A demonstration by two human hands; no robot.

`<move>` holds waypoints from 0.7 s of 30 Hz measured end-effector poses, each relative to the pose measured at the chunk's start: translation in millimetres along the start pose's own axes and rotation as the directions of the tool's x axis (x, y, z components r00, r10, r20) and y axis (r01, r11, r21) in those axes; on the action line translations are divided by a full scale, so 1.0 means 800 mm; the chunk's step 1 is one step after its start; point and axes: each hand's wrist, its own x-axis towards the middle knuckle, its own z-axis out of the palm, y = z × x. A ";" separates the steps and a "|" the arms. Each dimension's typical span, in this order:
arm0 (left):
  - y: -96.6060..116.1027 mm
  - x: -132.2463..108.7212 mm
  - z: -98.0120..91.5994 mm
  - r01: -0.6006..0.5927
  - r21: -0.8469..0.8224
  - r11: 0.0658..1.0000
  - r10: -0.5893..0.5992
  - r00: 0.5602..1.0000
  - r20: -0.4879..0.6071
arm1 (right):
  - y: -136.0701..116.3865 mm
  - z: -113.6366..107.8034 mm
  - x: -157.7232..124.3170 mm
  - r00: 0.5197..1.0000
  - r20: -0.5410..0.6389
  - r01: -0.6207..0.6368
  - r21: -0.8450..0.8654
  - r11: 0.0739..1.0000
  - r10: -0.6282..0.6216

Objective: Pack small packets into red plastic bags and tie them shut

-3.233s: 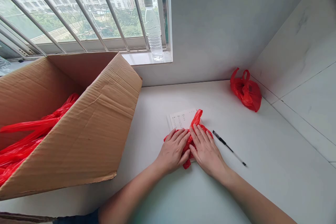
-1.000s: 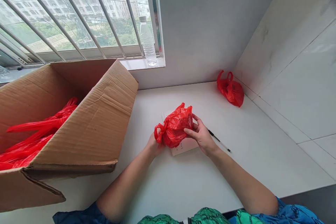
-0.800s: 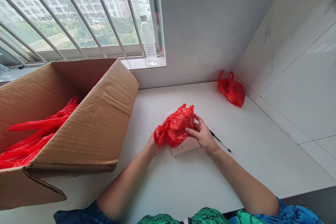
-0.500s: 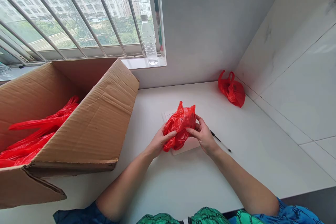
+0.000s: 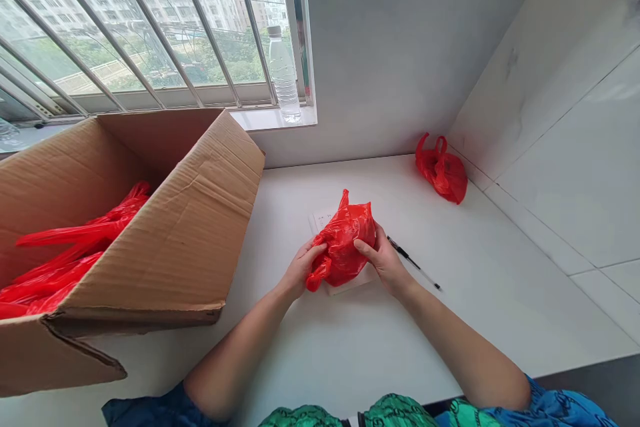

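Observation:
Between both hands is a red plastic bag (image 5: 345, 243), bunched around contents I cannot make out. My left hand (image 5: 301, 267) grips its left side, with the thumb on top. On the other side, my right hand (image 5: 387, 260) holds the bag, thumb in front and fingers hidden behind it. Partly covered beneath the bag lies a pale paper or notebook (image 5: 345, 288) on the white tabletop (image 5: 325, 353). A black-and-clear pen (image 5: 414, 263) rests just right of my right hand.
At the left stands an open cardboard box (image 5: 170, 233) with red plastic bags (image 5: 85, 240) inside. Another tied red bag (image 5: 442, 170) sits at the back right by the tiled wall. A clear bottle (image 5: 284, 77) stands on the windowsill before the barred window.
The bag has been turned slightly and looks smoother, its knotted lower-left end pointing further out. My hands have shifted their hold a little, and more of the pen shows.

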 end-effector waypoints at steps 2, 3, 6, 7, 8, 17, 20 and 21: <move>0.002 -0.003 0.003 -0.021 -0.001 1.000 0.021 0.999 0.033 | 0.004 0.001 0.001 0.999 -0.042 0.027 -0.056 0.998 -0.029; 0.003 -0.004 0.004 -0.033 0.017 0.999 0.032 0.998 0.048 | 0.006 0.001 0.002 0.998 -0.054 0.036 -0.077 0.996 -0.040; 0.004 -0.008 0.010 -0.064 0.129 0.990 0.058 0.997 0.049 | 0.009 0.001 0.002 0.996 -0.055 0.058 -0.108 0.992 -0.064; 0.004 -0.009 0.012 -0.067 0.159 0.985 0.061 0.997 0.041 | 0.010 0.000 0.002 0.996 -0.055 0.066 -0.113 0.991 -0.072; 0.004 -0.009 0.013 -0.070 0.174 0.982 0.065 0.997 0.033 | 0.010 0.000 0.002 0.995 -0.055 0.073 -0.117 0.990 -0.079; 0.003 -0.009 0.016 -0.073 0.072 0.995 0.071 0.997 0.018 | 0.004 0.004 -0.003 0.996 -0.037 0.079 -0.108 0.991 -0.083; 0.004 -0.010 0.016 -0.073 0.060 0.996 0.072 0.997 0.013 | 0.003 0.005 -0.003 0.996 -0.042 0.072 -0.108 0.992 -0.077; 0.004 -0.010 0.016 -0.071 0.058 0.996 0.070 0.997 0.013 | 0.002 0.005 -0.003 0.996 -0.041 0.069 -0.108 0.992 -0.074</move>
